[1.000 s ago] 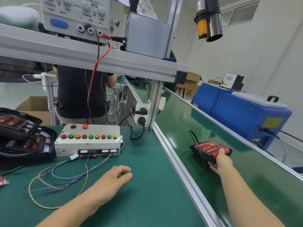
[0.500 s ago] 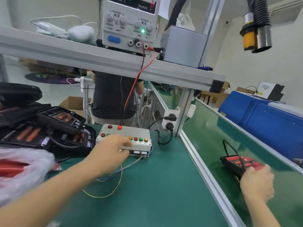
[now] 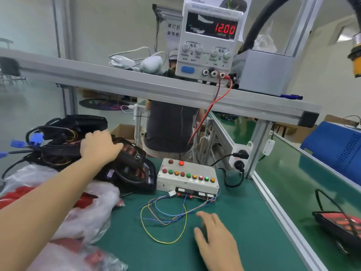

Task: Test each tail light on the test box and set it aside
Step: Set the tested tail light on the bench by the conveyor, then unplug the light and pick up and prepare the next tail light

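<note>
Green mat is bare right of the wires. Left hand grips a black tail light on the pile; right hand hovers flat, holding nothing.

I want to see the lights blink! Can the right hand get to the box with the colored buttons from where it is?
Probably yes. The right hand hangs open over the green mat, and only loose thin wires lie between it and the test box. Nothing tall blocks the way.

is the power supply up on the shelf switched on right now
On. The power supply shows 12.00 in lit red digits on its display, with red and black leads plugged into its front terminals.
</note>
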Demonstrator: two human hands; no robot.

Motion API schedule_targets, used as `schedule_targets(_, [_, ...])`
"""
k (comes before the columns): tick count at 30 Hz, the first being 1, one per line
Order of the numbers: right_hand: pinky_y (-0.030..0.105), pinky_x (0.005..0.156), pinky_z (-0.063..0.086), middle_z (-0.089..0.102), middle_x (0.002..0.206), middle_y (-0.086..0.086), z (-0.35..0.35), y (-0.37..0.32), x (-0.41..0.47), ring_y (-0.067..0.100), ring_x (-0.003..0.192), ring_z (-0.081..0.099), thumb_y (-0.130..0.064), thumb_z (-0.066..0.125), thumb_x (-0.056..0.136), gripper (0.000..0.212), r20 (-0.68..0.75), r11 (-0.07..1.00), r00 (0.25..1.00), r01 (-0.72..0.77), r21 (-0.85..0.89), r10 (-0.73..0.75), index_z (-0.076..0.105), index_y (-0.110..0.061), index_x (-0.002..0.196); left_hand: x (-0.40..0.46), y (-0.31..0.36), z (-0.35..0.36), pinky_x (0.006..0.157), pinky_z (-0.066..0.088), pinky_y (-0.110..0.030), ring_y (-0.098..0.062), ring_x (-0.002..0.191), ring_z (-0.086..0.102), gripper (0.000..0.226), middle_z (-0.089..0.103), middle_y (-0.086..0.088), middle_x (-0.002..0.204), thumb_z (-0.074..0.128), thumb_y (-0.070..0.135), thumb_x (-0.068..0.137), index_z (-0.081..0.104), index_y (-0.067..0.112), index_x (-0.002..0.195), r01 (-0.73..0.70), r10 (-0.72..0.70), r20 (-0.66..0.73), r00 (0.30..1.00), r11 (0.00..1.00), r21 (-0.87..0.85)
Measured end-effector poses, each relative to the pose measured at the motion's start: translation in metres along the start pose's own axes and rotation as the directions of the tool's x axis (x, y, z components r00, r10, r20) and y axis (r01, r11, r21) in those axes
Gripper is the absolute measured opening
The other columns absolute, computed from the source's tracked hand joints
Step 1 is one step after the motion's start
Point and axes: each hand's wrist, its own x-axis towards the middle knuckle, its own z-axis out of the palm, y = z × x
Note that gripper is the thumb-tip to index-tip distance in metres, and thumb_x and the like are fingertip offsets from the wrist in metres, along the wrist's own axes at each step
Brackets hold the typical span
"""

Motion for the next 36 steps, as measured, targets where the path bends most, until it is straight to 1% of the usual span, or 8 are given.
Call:
schedule_targets(4, [0.019,0.082,0.037,0.039,0.109,-0.023,0.002,-0.018,0.008,0.001,0.096,0.048,-0.04,0.044,0.097,0.038,-0.016,0.998,1.0,0.015,0.065,-0.014,0.038,-0.042,0.134,0.01,0.009,-0.009,0.107,0.026,-0.047,-0.031,0.129,0.036,0.059,0.05,-0.009,0.133,0.055,0.06,0.08,0.057,0.023,0.126,-0.203,0.152,0.205,0.967,0.944,0.26])
schedule_targets(8, [0.018,0.076,0.035,0.044,0.104,-0.021,0.002,-0.028,0.013,0.001,0.077,0.042,-0.04,0.046,0.096,0.036,-0.051,0.996,0.998,0.03,0.089,-0.026,0.042,-0.042,0.132,0.006,0.014,0.004,0.113,0.014,-0.052,-0.023,0.138,0.028,0.072,0.037,0.002,0.148,0.064,0.039,0.077,0.036,0.035,0.142,-0.569,0.403,0.463,0.79,0.763,0.306])
schedule_targets(12, [0.019,0.077,0.038,0.046,0.102,-0.021,0.002,-0.038,0.015,0.0,0.073,0.043,-0.038,0.048,0.095,0.035,-0.056,0.987,0.998,0.041,0.155,-0.032,0.044,-0.042,0.13,-0.001,0.006,0.031,0.103,0.033,-0.039,-0.021,0.129,0.041,0.053,0.043,0.005,0.143,0.056,0.029,0.089,0.04,0.032,0.139,-0.606,0.576,0.244,0.781,0.601,0.521])
schedule_targets(18, [0.014,0.073,0.043,0.056,0.1,-0.01,-0.008,-0.055,0.027,-0.001,0.072,0.05,-0.027,0.057,0.093,0.025,-0.01,0.888,1.0,-0.018,0.46,0.025,0.056,-0.033,0.118,-0.004,-0.001,0.042,0.077,0.051,-0.037,-0.028,0.101,0.063,0.043,0.061,-0.007,0.122,0.059,0.018,0.091,0.048,0.012,0.132,-0.604,0.728,-0.043,0.684,0.597,0.528])
schedule_targets(22, [0.021,0.093,0.05,0.064,0.11,-0.01,-0.019,-0.077,0.043,-0.004,0.096,0.061,-0.038,0.056,0.094,0.008,0.223,0.58,0.97,-0.236,0.78,0.095,0.059,-0.037,0.102,-0.02,-0.002,0.026,0.061,0.057,-0.036,-0.03,0.079,0.07,0.033,0.07,-0.017,0.101,0.075,0.016,0.079,0.068,-0.001,0.106,-0.725,0.788,-0.424,0.446,0.596,0.346])
schedule_targets(28, [0.047,0.108,0.033,0.06,0.129,-0.002,-0.034,-0.102,0.065,0.023,0.13,0.047,-0.074,0.051,0.065,0.056,0.362,-0.058,0.932,-0.363,0.93,-0.034,0.066,-0.04,0.107,-0.077,0.02,0.015,0.083,0.054,-0.041,-0.029,0.097,0.066,0.028,0.065,-0.013,0.121,0.062,0.019,0.09,0.064,0.004,0.113,-0.845,0.78,-0.602,0.171,0.431,0.318])
schedule_targets(32, [0.047,0.107,0.038,0.061,0.129,0.014,-0.037,-0.088,0.07,0.033,0.125,0.053,-0.069,0.056,0.069,0.082,0.336,-0.374,0.942,-0.313,0.873,-0.004,0.063,-0.008,0.124,-0.122,0.037,0.032,0.088,0.053,-0.038,-0.028,0.101,0.065,0.033,0.063,-0.01,0.126,0.066,0.019,0.087,0.06,0.009,0.117,-0.921,0.818,-0.557,0.142,0.316,0.228])
schedule_targets(36, [0.032,0.073,0.055,0.071,0.097,0.013,-0.035,-0.057,0.054,0.026,0.083,0.068,-0.04,0.063,0.072,0.045,0.383,-0.468,0.923,-0.321,0.824,0.042,0.071,-0.005,0.1,-0.149,0.051,0.047,0.092,0.052,-0.037,-0.028,0.101,0.066,0.026,0.066,-0.008,0.122,0.07,0.017,0.084,0.071,0.012,0.109,-0.955,0.861,-0.467,0.204,0.28,0.098])
